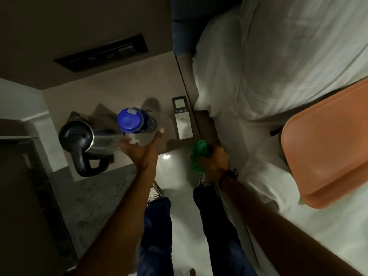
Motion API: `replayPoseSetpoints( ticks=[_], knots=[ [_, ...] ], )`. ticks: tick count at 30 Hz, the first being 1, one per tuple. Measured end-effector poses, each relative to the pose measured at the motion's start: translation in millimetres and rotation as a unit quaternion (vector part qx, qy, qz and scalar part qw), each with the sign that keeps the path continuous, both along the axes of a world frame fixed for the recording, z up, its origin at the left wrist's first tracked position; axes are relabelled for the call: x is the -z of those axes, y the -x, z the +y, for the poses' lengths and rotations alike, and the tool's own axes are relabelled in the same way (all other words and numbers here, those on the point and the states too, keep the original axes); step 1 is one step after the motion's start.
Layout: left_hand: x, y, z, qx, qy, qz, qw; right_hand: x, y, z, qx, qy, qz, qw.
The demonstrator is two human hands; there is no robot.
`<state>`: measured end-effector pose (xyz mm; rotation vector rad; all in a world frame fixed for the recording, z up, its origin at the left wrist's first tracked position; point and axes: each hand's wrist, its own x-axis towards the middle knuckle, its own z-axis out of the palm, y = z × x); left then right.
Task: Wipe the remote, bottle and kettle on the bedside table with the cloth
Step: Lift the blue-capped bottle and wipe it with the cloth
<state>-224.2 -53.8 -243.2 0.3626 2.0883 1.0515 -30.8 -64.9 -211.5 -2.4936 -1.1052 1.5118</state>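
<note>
Bottle [137, 126], smooth and likely slippery, sits clamped low in the left hand [139, 148], between kettle [87, 140] and remote [182, 118]; right hand [213, 162] bunches the soft cloth [198, 154].

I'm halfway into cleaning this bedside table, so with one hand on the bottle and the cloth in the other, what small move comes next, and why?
Probably bring the green cloth in the right hand across to the bottle. The left hand already grips the bottle's lower part, while the cloth sits bunched at the table's near edge, apart from the bottle. The remote and kettle stand untouched.
</note>
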Motion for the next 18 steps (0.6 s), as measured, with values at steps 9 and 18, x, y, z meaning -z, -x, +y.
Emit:
replayPoseSetpoints(
  ticks=[9,18],
  knots=[
    [-22,46,35,-0.028,-0.079,-0.038,0.996,-12,59,17,0.172,-0.039,0.097,0.98],
    [-56,62,-20,-0.094,-0.085,-0.17,0.977,-35,162,12,-0.163,-0.286,0.08,0.941]
  ],
)
